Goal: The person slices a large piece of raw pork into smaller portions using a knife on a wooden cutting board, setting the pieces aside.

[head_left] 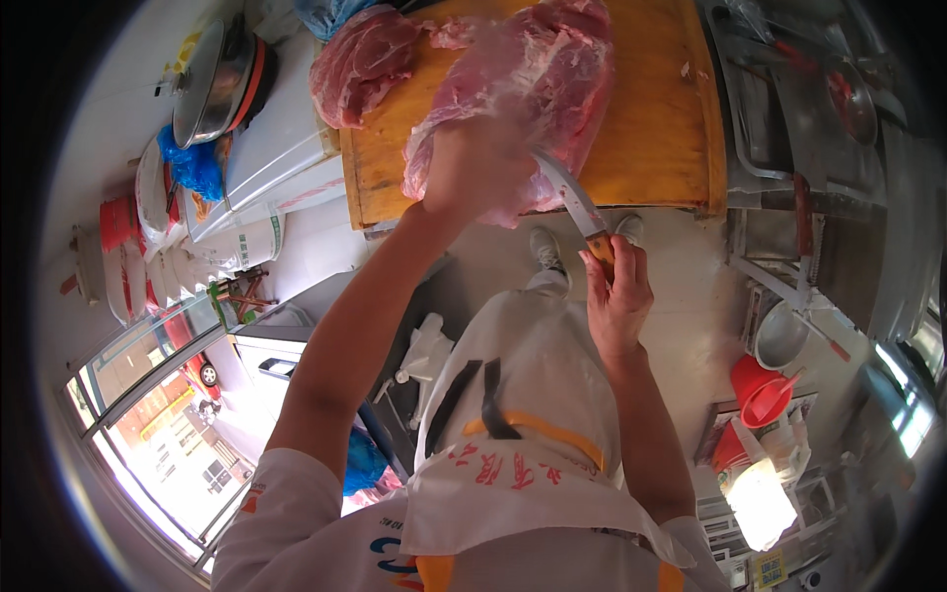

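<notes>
My right hand [619, 296] is closed around the wooden handle of a knife [578, 203]. Its curved blade points up and left, and the tip reaches the near part of a large piece of raw meat [567, 74]. On that same piece, close to the board's front edge, rests my left hand [483, 163]. A blurry patch covers its fingers, so I cannot make out their grip. Beneath the meat is an orange-brown wooden cutting board [661, 128]. A smaller piece of raw meat [365, 67] sits at the board's far left.
Left of the board is a white surface [286, 128] with a lidded pan [219, 84] and a blue plastic bag [192, 163]. Metal trays [764, 128] and a metal bowl [850, 99] lie to the right. Red buckets [760, 390] stand lower right.
</notes>
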Demonstrator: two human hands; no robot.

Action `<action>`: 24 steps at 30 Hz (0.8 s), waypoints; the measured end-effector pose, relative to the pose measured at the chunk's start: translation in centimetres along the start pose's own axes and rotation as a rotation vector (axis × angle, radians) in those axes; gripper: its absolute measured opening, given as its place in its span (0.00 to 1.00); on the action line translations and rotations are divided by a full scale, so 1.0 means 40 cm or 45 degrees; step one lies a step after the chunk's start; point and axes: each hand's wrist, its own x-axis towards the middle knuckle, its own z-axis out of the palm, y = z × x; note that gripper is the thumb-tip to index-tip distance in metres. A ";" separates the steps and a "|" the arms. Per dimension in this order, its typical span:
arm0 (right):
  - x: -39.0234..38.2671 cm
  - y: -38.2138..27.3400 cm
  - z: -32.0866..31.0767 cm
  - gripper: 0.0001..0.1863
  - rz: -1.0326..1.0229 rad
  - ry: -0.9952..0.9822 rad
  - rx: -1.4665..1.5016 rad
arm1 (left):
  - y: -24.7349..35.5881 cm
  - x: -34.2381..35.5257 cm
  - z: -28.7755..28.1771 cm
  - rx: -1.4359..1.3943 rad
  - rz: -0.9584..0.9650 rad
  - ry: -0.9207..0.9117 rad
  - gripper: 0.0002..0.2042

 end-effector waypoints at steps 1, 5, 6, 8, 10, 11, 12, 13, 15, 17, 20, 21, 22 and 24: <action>-0.004 -0.002 0.005 0.23 0.020 -0.005 0.001 | 0.003 0.002 -0.001 -0.021 -0.046 0.003 0.04; -0.013 -0.029 0.028 0.21 0.080 0.042 0.041 | -0.014 0.002 0.000 0.171 0.406 0.122 0.04; -0.010 -0.032 0.035 0.20 0.089 0.056 0.051 | -0.017 0.002 0.004 0.126 0.423 0.175 0.05; -0.003 -0.021 0.056 0.19 0.018 0.139 0.027 | -0.019 0.000 0.014 0.016 0.311 0.223 0.05; 0.006 -0.014 0.071 0.19 -0.022 0.196 0.035 | -0.005 -0.004 0.018 -0.101 0.048 0.215 0.04; 0.008 -0.011 0.075 0.19 -0.024 0.214 0.051 | -0.005 -0.003 0.019 -0.114 0.022 0.207 0.04; 0.011 -0.012 0.080 0.20 -0.025 0.230 0.070 | -0.007 -0.005 0.018 -0.124 -0.006 0.199 0.04; 0.014 -0.012 0.082 0.20 -0.027 0.232 0.073 | -0.007 -0.005 0.016 -0.135 -0.035 0.191 0.04; 0.021 -0.011 0.080 0.20 -0.029 0.240 0.075 | 0.013 -0.006 0.007 -0.187 -0.162 0.175 0.03; 0.032 0.005 0.071 0.19 -0.093 0.271 0.039 | 0.019 -0.004 0.009 -0.218 -0.212 0.179 0.03; 0.037 0.001 0.074 0.19 -0.088 0.289 0.059 | 0.013 -0.002 0.011 -0.207 -0.177 0.224 0.03; 0.040 -0.012 0.076 0.19 -0.074 0.295 0.070 | 0.015 -0.001 0.010 -0.195 -0.164 0.230 0.03; 0.042 -0.026 0.079 0.18 -0.060 0.302 0.081 | 0.016 -0.001 0.010 -0.182 -0.152 0.236 0.03; 0.053 -0.050 0.091 0.18 -0.052 0.325 0.057 | 0.011 0.001 0.016 -0.192 -0.132 0.268 0.03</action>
